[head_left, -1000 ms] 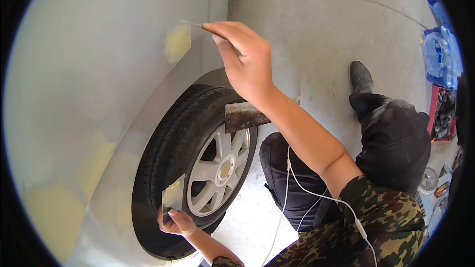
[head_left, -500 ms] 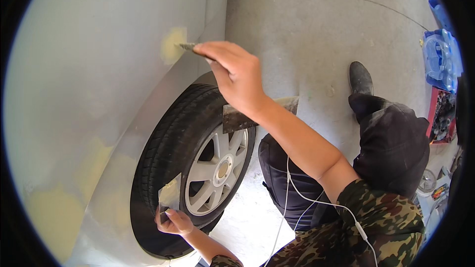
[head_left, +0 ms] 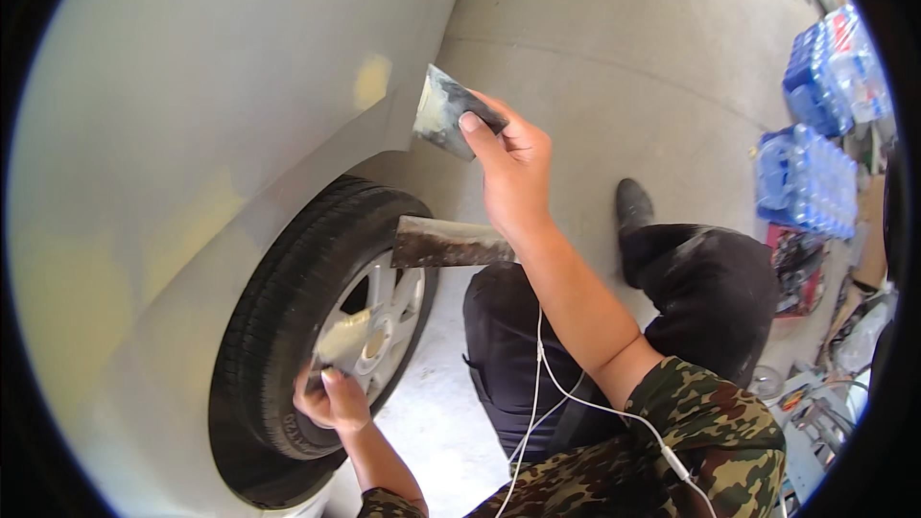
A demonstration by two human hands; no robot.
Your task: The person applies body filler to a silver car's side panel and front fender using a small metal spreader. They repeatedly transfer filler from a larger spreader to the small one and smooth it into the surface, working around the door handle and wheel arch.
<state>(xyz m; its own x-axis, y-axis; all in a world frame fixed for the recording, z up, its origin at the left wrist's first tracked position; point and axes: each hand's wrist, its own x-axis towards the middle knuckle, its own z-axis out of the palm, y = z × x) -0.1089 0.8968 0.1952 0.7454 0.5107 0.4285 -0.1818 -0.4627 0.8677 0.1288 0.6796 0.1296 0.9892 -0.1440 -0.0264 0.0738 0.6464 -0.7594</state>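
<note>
My right hand (head_left: 518,158) pinches a flat putty spreader (head_left: 439,107) smeared with pale yellow filler, its thumb lying on the blade. The spreader is apart from the car's grey body panel (head_left: 240,86), right of a small pale yellow filler patch (head_left: 372,82). Lower down, my left hand (head_left: 333,400) grips a second putty spreader (head_left: 347,334) with yellowish filler on its blade, in front of the car wheel (head_left: 273,326). A dark-stained rectangular plate (head_left: 446,246) lies by my bent knee, its right end hidden by my right forearm.
Wider yellowish patches (head_left: 177,240) mark the panel above the wheel arch. Blue-wrapped bottle packs (head_left: 804,180) stand on the concrete floor at right, beside a red box (head_left: 796,273) and assorted tools (head_left: 815,422). A white cable (head_left: 614,410) hangs across my lap.
My right hand has drawn its spreader away from the filler patch, rightward, turning the blade's face into view. My left hand's spreader now overlaps the wheel rim. The whole view has shifted.
</note>
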